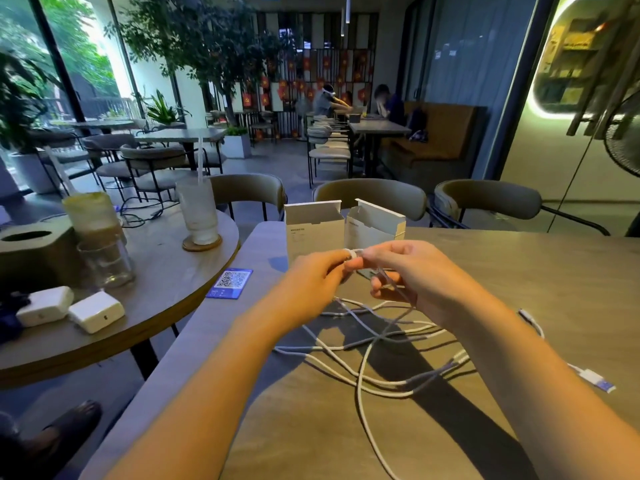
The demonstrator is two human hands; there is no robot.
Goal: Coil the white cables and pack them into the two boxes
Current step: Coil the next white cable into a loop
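Both hands — left hand (317,275), right hand (405,271) — pinch a small cable coil (353,255) just before the two open boxes (311,230). Loose cables (367,344) sprawl nearer than the boxes; a QR card (231,283) lies left.

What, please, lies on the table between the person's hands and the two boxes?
Nothing: in the head view, bare table separates the hands from the boxes.

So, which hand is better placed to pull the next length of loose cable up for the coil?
The right hand: the white cable already runs down from its fingers to the loose strands. The left hand pinches the small coil.
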